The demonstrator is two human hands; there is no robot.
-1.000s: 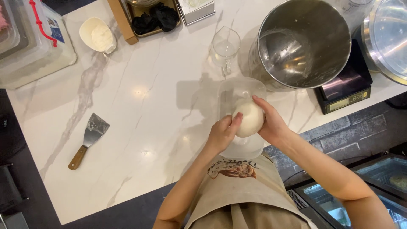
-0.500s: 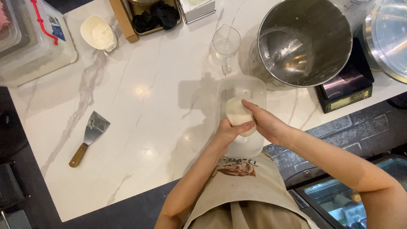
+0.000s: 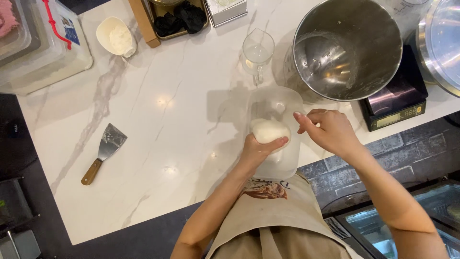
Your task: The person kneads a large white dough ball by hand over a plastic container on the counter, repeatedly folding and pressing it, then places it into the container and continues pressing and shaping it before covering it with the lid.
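- Dough ball (image 3: 269, 130), one smooth white round, sits in my left hand (image 3: 257, 149) just right of the frame's middle, held over a clear plastic tub (image 3: 282, 165) on the white marble counter (image 3: 167, 96).
- Far left: one clear lidded box (image 3: 43, 52) in the upper left corner, and one small white scoop of flour (image 3: 116, 36) beside it.
- Lower left: one scraper with a wooden handle (image 3: 103, 153), lying alone, well apart from my hands.
- Top middle: one tray of dark things (image 3: 179, 19), and one clear glass measuring cup (image 3: 258, 50) just above the tub.
- My left fingers are wrapped under and around the dough, clamped on it.
- My right hand (image 3: 330, 132) hangs just right of the dough, empty, fingers loosely curled and slightly apart, not touching it.
- I judge the step as rounding the piece over the tub; next calls for a gentle grip so the skin stays smooth.
- Upper right: two steel bowls, a big one (image 3: 347, 48) and another cut off by the edge (image 3: 443, 43); one black scale (image 3: 395, 103) below them.
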